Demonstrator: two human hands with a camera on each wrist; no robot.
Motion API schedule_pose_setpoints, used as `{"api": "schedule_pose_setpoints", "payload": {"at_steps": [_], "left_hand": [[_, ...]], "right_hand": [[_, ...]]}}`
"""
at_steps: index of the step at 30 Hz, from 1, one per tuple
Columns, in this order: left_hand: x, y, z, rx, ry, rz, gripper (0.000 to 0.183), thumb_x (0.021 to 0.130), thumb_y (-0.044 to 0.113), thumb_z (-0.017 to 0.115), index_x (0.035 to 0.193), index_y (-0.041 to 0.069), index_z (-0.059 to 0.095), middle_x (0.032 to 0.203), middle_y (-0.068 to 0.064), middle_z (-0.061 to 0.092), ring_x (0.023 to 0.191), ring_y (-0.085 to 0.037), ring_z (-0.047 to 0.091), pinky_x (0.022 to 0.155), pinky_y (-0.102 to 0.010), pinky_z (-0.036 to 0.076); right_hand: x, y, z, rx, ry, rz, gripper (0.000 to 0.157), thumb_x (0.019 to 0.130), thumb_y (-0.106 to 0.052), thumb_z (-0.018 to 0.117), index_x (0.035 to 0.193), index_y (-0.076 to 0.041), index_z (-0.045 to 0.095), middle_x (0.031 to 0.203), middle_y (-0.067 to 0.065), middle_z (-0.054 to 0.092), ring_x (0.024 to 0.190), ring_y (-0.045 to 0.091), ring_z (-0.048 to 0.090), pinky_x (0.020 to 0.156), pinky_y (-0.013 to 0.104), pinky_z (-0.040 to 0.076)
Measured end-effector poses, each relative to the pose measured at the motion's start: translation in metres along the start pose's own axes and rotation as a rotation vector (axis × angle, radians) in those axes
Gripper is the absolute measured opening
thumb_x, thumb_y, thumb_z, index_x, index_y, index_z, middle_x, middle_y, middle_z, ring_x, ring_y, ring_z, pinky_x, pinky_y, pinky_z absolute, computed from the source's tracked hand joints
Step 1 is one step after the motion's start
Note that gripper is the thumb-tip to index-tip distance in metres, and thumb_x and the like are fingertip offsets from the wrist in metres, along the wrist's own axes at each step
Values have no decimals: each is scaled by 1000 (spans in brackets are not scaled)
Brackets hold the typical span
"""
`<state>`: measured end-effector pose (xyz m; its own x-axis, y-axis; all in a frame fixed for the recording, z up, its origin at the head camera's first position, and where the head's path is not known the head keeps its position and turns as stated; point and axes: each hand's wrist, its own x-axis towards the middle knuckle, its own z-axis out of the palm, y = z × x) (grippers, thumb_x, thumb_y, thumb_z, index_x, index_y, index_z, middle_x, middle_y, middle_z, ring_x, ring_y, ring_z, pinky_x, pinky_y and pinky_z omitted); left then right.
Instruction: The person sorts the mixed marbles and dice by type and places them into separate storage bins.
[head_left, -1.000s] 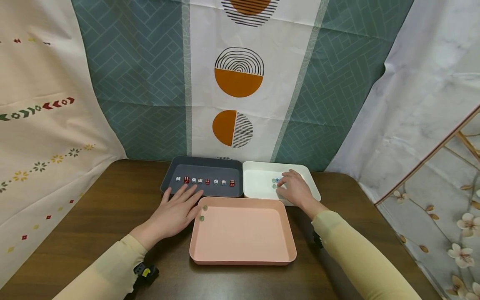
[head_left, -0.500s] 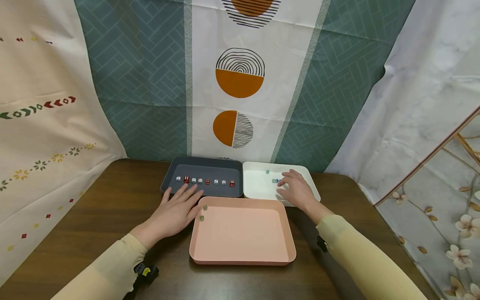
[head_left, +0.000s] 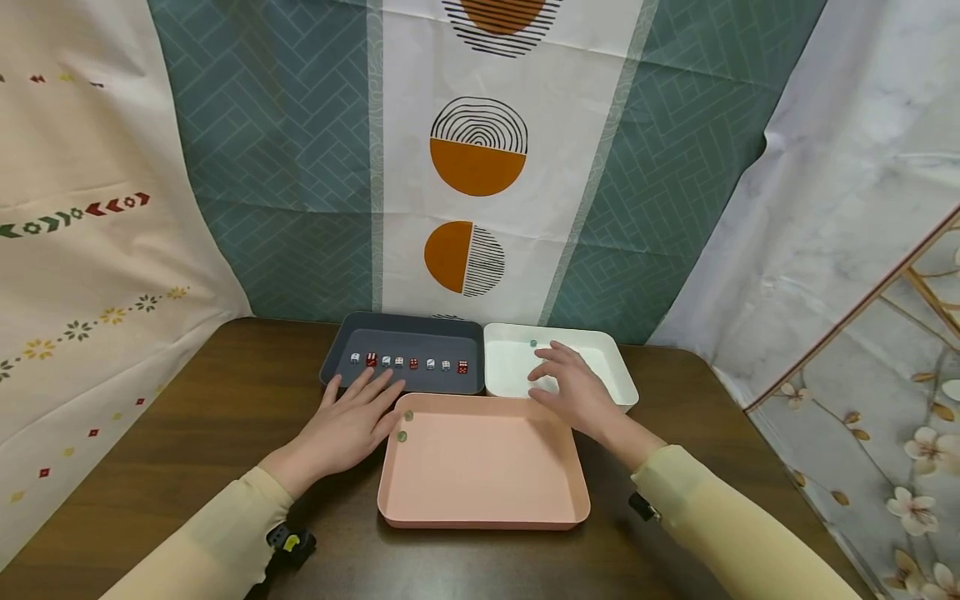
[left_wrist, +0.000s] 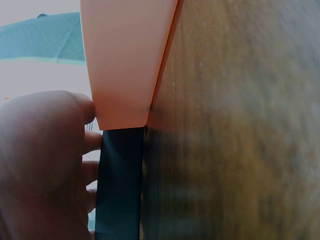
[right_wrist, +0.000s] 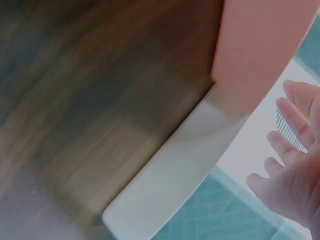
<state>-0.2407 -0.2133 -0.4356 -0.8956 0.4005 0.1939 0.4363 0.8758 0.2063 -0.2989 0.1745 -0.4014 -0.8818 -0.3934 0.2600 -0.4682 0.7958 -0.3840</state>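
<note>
My left hand (head_left: 345, 425), fingers spread and straight, rests at the near rim of the dark tray (head_left: 420, 323); its thumb touches the left rim of the pink tray (head_left: 487, 525). Several red and white dice lie in a row in the dark tray, among them a red die (head_left: 462, 367). Two small round greenish pieces, one a green piece (head_left: 402, 436), lie at the pink tray's left. My right hand (head_left: 573, 387) hovers above the white tray (head_left: 600, 335), thumb and fingers apart, nothing visible between them. A small pale green piece (head_left: 533, 343) lies beyond its fingertips.
The trays stand on a brown wooden table (head_left: 247, 400), the dark and white ones side by side behind the pink one. A patterned cloth (head_left: 480, 167) hangs behind the table, with more cloth at both sides.
A pale green piece has appeared near the white tray's far left. My right hand has moved left and now covers the spot where other small pieces lay. The left hand has stayed put.
</note>
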Motion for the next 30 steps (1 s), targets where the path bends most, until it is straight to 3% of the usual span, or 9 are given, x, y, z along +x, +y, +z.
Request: {"api": "schedule_pose_setpoints", "payload": {"at_steps": [16,30], "left_hand": [[0,0,-2,9,-5,-2,56,117,38,55,166,11,52,174,-18,41,163,-47,29,123,-82,14],[1,2,-3,8,-19,-8,56,117,37,55,166,11,52,174,-18,41,163,-48,28,123,-82,13]], "right_hand": [[-1,-66,6,60,-37,-164,18,95,-12,88,112,-11,84,157,12,61,162,35,35,123,58,41],[6,-97,19,4,-109,-258,21,98,-18,87,119,-13,83,160,9,60,164,31,33,129,51,35]]}}
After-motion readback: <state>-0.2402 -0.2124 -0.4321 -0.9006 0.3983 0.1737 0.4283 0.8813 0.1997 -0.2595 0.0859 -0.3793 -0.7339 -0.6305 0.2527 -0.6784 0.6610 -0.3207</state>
